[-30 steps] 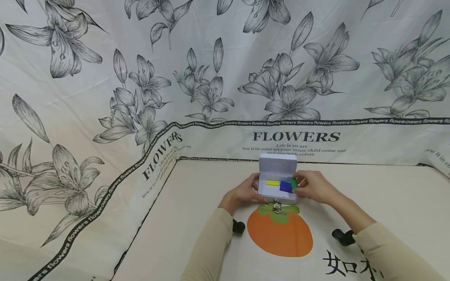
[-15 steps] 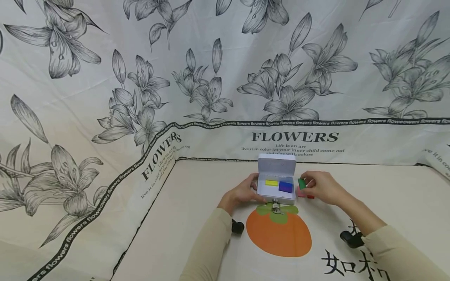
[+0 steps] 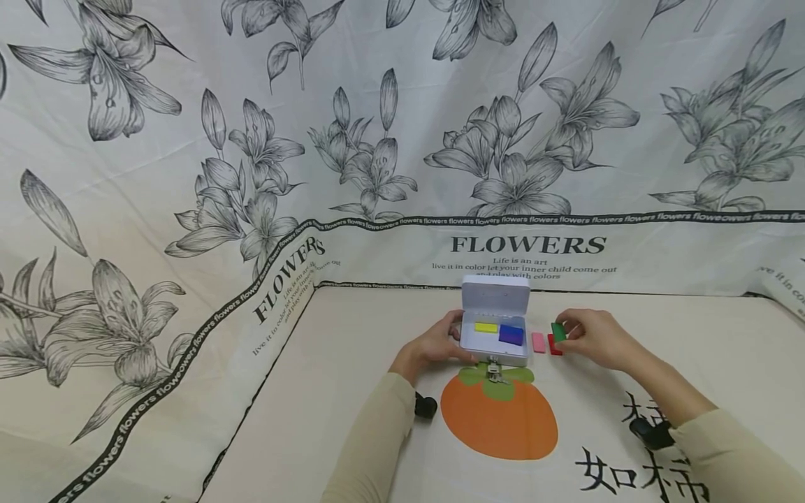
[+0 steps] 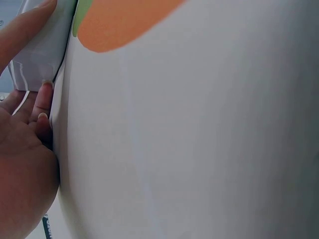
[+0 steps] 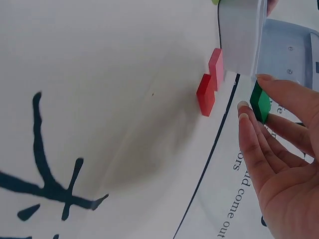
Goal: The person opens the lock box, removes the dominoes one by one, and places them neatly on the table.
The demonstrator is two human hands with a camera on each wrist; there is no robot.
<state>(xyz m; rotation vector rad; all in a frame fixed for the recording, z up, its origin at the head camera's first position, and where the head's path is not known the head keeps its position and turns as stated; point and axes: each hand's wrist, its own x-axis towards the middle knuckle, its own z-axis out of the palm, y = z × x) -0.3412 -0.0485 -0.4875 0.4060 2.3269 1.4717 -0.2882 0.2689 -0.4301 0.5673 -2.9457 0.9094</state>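
A white metal box (image 3: 494, 348) stands with its lid up, a yellow block (image 3: 486, 327) and a blue block (image 3: 511, 334) inside. My left hand (image 3: 437, 340) grips the box's left side; in the left wrist view the thumb and fingers of the left hand (image 4: 25, 144) lie around the box (image 4: 42, 50). To the right of the box, my right hand (image 3: 591, 337) pinches a green block (image 3: 558, 332). In the right wrist view the green block (image 5: 259, 102) is between thumb and fingers of the right hand (image 5: 289, 149), above the table. A pink block (image 5: 216, 67) and a red block (image 5: 205, 94) lie beside the box.
A light cloth (image 3: 352, 328) with an orange persimmon print (image 3: 499, 419) and black characters (image 3: 606, 469) covers the table. Behind it hangs a flower-patterned curtain (image 3: 371, 251). A metal clasp (image 3: 495, 372) hangs at the box's front.
My right hand has moved right, out of the box, with the green block in its fingers. The pink and red blocks have come into view on the table. The left hand stays on the box.
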